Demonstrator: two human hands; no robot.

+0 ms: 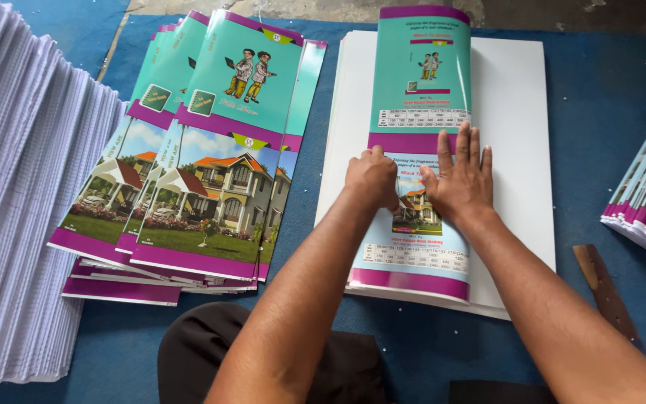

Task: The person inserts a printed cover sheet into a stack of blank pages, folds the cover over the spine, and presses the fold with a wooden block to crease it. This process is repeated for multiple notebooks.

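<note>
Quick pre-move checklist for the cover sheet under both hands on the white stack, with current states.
1. Left hand on the cover sheet: ok, fist pressing near its middle.
2. Right hand flat on the sheet: ok, fingers spread.
3. Sheet lies within the white paper stack: ok, along its left part.
4. Sheet flat: not ok, far end curls up.
5. Wooden tool clear of the stack: ok, apart on the blue mat.
6. Sheet squared to the stack edges: cannot tell.
</note>
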